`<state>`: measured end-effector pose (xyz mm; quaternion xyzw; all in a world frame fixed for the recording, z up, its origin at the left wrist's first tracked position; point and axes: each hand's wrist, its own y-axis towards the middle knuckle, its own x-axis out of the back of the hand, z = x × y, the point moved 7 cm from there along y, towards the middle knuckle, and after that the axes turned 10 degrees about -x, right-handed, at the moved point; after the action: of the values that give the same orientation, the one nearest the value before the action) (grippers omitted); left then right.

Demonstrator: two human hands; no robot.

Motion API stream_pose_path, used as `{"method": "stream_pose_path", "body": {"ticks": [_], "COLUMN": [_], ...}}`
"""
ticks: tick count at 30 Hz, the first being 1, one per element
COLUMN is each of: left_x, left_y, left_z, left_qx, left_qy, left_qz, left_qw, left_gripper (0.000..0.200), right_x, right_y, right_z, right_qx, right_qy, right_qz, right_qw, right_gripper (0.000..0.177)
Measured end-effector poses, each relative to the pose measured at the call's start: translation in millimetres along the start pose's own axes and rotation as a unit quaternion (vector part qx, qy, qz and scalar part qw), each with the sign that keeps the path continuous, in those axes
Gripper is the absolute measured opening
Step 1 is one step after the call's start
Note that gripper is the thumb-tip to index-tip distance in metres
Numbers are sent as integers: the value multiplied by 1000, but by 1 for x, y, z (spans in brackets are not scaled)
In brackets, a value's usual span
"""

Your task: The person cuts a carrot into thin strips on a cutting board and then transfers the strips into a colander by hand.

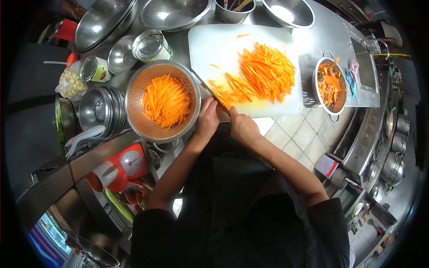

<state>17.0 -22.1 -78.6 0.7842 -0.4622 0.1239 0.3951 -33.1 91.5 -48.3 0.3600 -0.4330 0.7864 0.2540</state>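
My right hand [242,128] grips the handle of a knife [210,91] at the near edge of a white cutting board [214,44]. The blade slants away over the board's left corner, with a few carrot strips against it. My left hand [208,118] lies curled right beside the blade, touching it, between the board and a steel colander [134,96]. The colander holds a heap of orange carrot strips [166,100]. A larger pile of carrot strips [263,73] is spread on the board. What the left fingers hold is hidden.
A small pot of carrot scraps [330,85] stands right of the board. Stacked steel bowls [100,111], open tins [149,45], a jar [94,68] and big bowls [105,20] crowd the left and far counter. A red kitchen scale [132,161] sits below the colander.
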Motion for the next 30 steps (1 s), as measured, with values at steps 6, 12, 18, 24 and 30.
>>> {"method": "stream_pose_path", "body": {"ticks": [6, 12, 18, 24, 30], "left_x": [6, 9, 11, 12, -16], "left_y": [3, -7, -8, -11, 17], "left_z": [-3, -3, -5, -20, -33], "left_qx": [33, 57, 53, 69, 74], "left_qy": [3, 41, -13, -8, -7], "left_qz": [-13, -28, 10, 69, 67], "left_qw": [999, 997, 998, 995, 995], "left_gripper": [25, 29, 32, 49, 64], "right_x": [19, -8, 5, 59, 89], "right_y": [15, 6, 31, 32, 22], "right_z": [0, 1, -5, -110, -130], "right_qx": [21, -18, 16, -93, -123], "right_qy": [16, 34, 42, 167, 217], "right_qz": [37, 19, 45, 14, 65], "right_qw": [999, 999, 998, 981, 966], "right_gripper": [27, 25, 26, 35, 28]}}
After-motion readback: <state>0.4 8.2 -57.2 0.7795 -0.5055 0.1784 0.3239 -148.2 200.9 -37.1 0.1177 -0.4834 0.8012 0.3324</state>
